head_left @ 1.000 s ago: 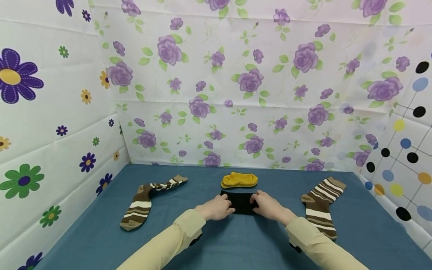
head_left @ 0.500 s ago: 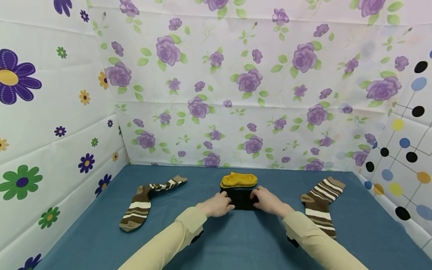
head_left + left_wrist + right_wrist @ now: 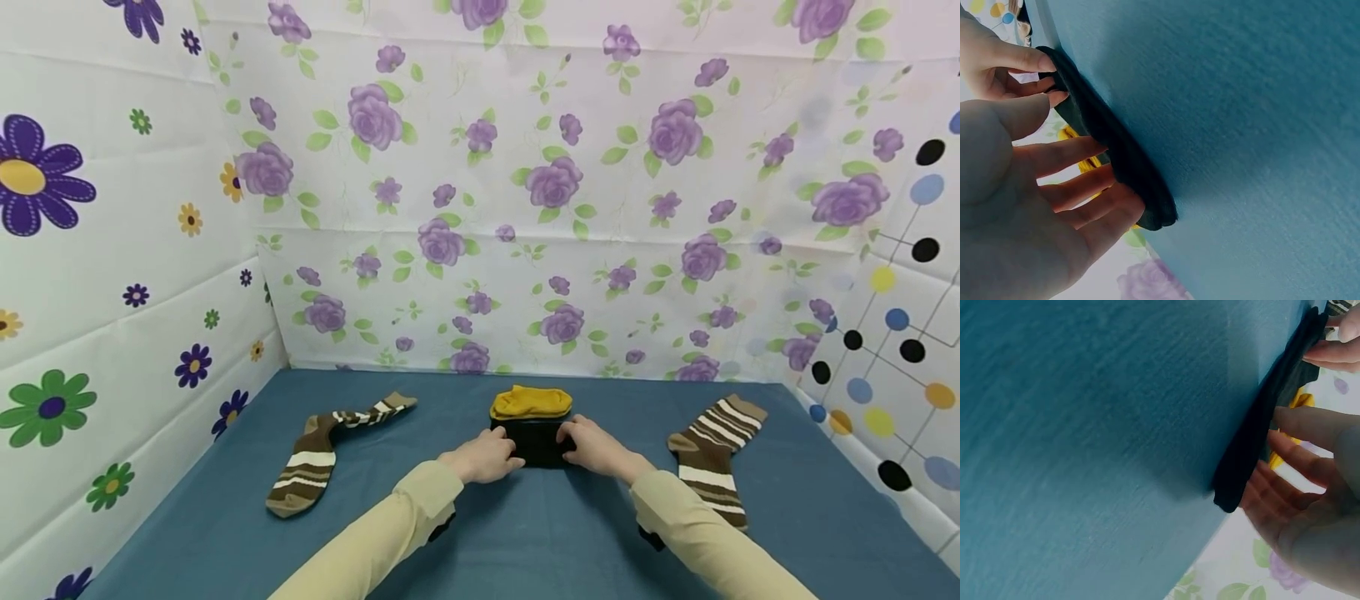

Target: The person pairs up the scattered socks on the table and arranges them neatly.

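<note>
In the head view, a folded black cloth (image 3: 534,443) lies at the centre, just in front of folded yellow socks (image 3: 530,402). My left hand (image 3: 482,457) grips its left end and my right hand (image 3: 597,450) its right end. Both wrist views show it as a thick dark strip, slightly raised along its edge. The left hand's fingers (image 3: 1094,181) reach to its far side, largely extended, with the thumb nearer the camera. From the right wrist, the black cloth (image 3: 1254,440) has the right hand's fingers (image 3: 1272,494) against its far side.
A striped brown sock (image 3: 306,471) lies bent at the left of the blue tablecloth (image 3: 225,533), and another striped sock (image 3: 708,467) at the right, beside my right sleeve. Patterned cloth walls (image 3: 450,292) enclose the back and sides.
Both hands have moved slightly away from me with the black cloth, which sits closer to the yellow socks. The striped socks stay put. Little differs over the last half second.
</note>
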Demonstrator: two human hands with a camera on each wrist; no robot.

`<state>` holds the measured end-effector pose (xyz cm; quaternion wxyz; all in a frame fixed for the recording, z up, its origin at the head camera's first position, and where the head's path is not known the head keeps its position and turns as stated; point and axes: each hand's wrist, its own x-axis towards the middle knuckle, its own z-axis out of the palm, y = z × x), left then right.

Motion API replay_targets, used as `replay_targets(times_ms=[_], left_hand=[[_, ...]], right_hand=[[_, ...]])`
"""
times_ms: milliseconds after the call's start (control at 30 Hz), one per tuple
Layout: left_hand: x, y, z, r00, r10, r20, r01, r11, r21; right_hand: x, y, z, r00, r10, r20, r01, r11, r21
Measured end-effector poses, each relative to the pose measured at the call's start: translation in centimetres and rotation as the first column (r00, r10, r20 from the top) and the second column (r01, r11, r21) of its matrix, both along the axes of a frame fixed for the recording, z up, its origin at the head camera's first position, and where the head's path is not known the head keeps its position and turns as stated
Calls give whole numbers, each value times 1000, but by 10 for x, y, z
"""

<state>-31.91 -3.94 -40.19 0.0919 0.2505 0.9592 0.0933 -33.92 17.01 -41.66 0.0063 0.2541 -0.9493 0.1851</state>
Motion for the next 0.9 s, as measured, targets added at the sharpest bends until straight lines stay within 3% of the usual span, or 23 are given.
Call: replay_targets(times_ms=[200,533,900], left_hand=[[3,0,1,999,-31,-37,32,999,39],[9,7,7,991,-91,-95,97,993,65],[17,14,11,988,-107,-110,114,992,53]], right_hand=[[3,9,7,1000,7,3,-7,994,-105],[0,35,10,998,-69,-8,67,987,-145],[3,55,11,995,-95,-26,91,987,-134]])
